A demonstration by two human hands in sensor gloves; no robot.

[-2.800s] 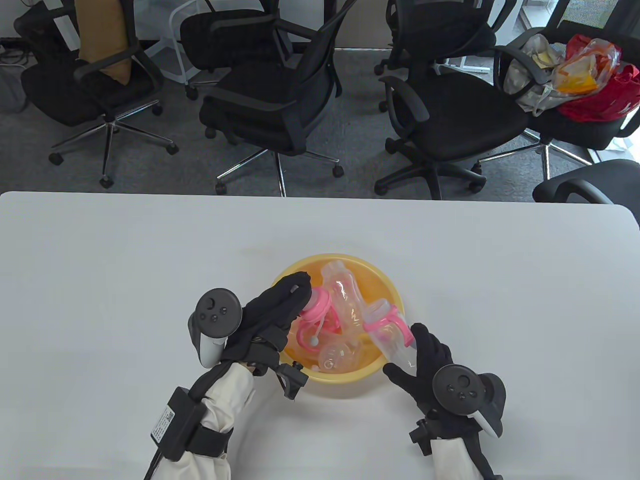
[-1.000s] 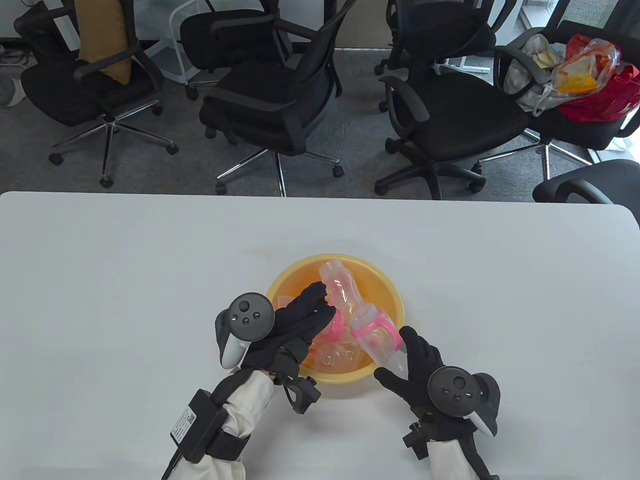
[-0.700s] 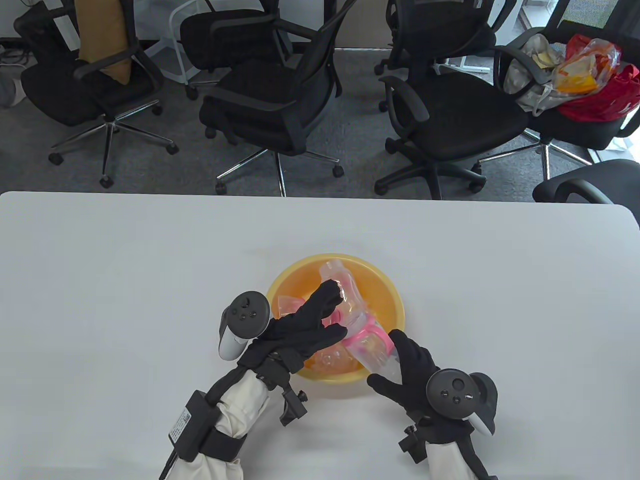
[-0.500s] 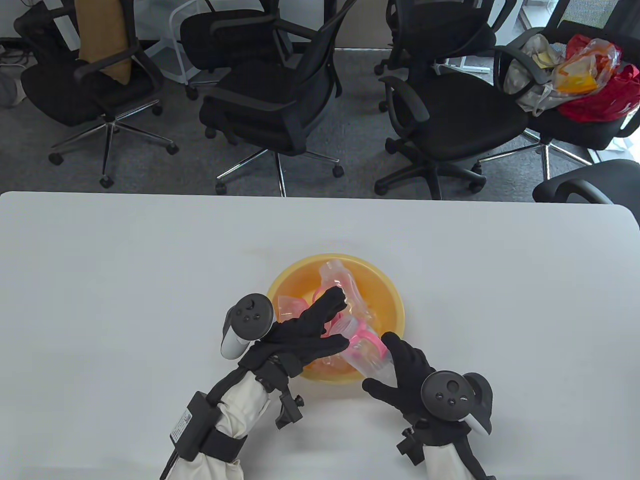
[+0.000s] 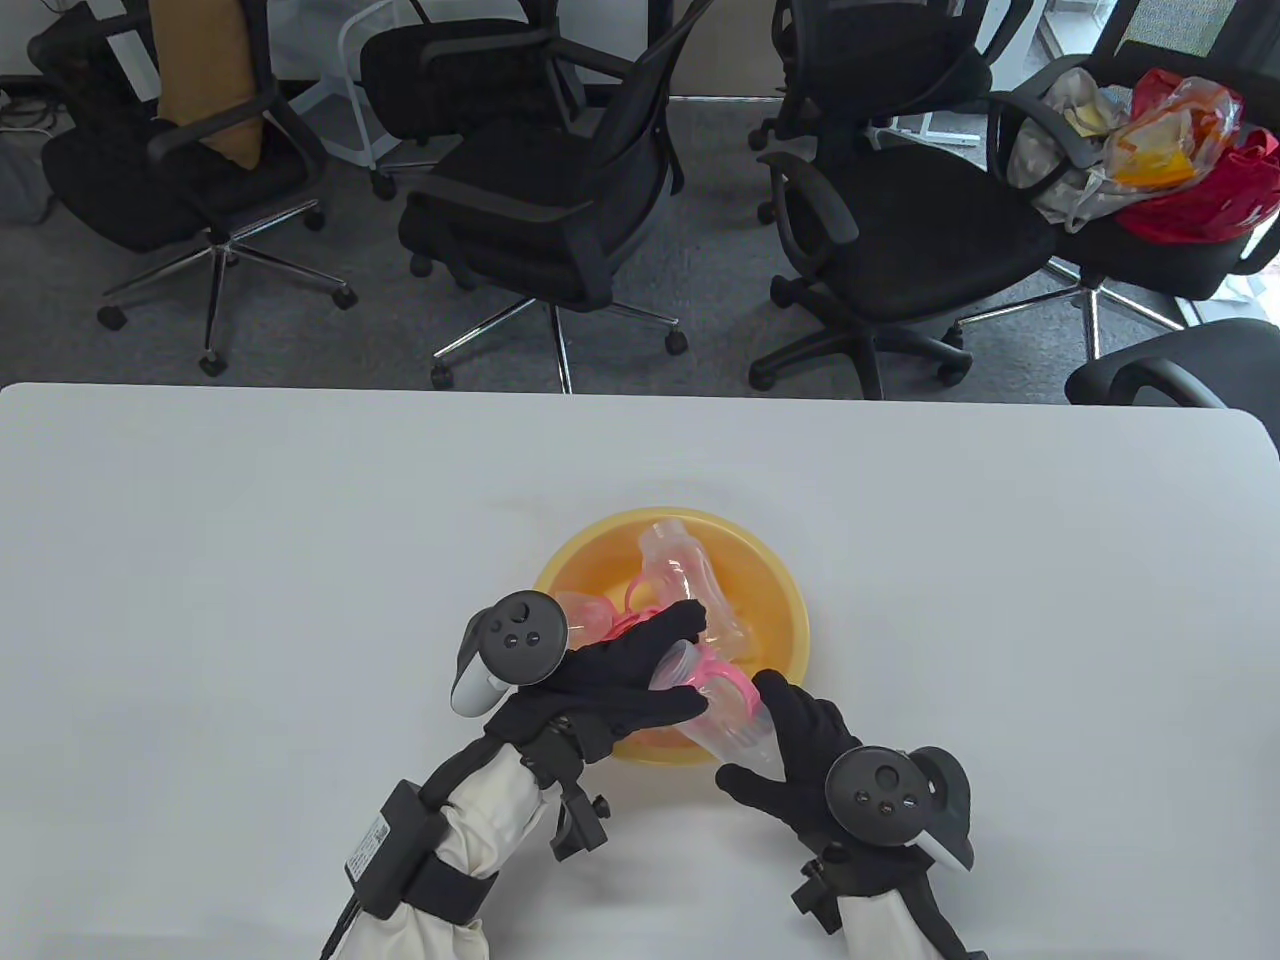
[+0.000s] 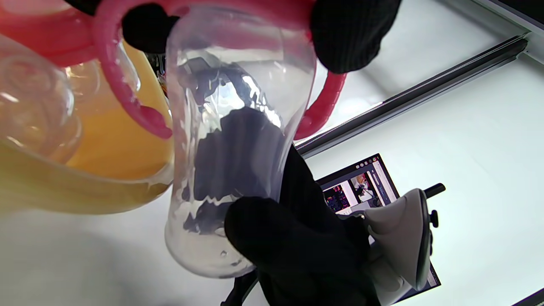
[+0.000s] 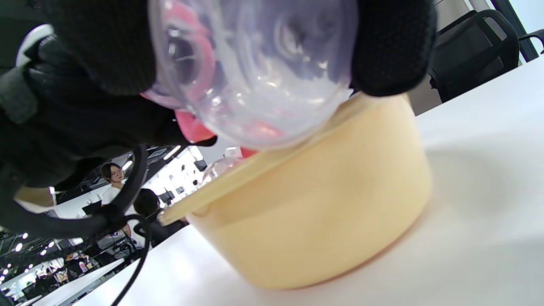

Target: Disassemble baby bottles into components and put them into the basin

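A clear baby bottle [image 5: 735, 722] with a pink handled collar [image 5: 722, 682] hangs tilted over the near rim of the yellow basin [image 5: 785, 595]. My right hand [image 5: 750, 730] grips its clear base. My left hand [image 5: 692, 660] curls round the collar end. In the left wrist view my left fingertips [image 6: 352, 36] clamp the pink collar [image 6: 114, 80] above the clear body [image 6: 238, 127]. The right wrist view shows the bottle's base [image 7: 255, 63] between my right fingers [image 7: 393, 51], above the basin [image 7: 323, 195]. Inside the basin lie another clear bottle body [image 5: 680, 575] and pink parts [image 5: 598, 615].
The basin stands near the front middle of the white table [image 5: 250, 560]. Several black office chairs [image 5: 560, 200] stand beyond the far edge, one holding bags [image 5: 1150, 150]. A laptop screen [image 6: 361, 187] shows in the left wrist view.
My left hand let a pink part go into the basin, then swung right and took the bottle's collar. My right hand carried the bottle left and lower, toward the basin's near rim.
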